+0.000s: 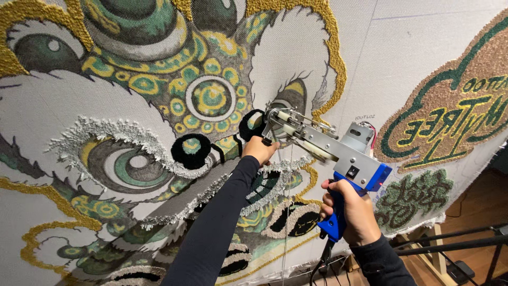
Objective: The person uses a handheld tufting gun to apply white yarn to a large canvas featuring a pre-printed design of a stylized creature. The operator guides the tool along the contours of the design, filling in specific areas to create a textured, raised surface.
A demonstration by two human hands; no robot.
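Stretched tufted cloth walls off everything ahead, open room lower right, perhaps narrowed by dark stand bars

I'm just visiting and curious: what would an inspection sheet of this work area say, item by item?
Surface: a stretched pale cloth, upright, partly filled with green, gold, black and white tufted yarn in a big-eyed creature pattern.
Job's things: a tufting gun with blue handle and grey metal body, its front end against the cloth.
Clutter: nothing seen.
Grips: right hand wrapped around the blue handle; left hand holding the gun's front part.
Cables: a dark cord hangs from the handle's base; a thin yarn strand runs down below the gun.
Surroundings: a second tufted piece in brown and green on the right; wooden frame leg, wooden floor, dark stand rods.
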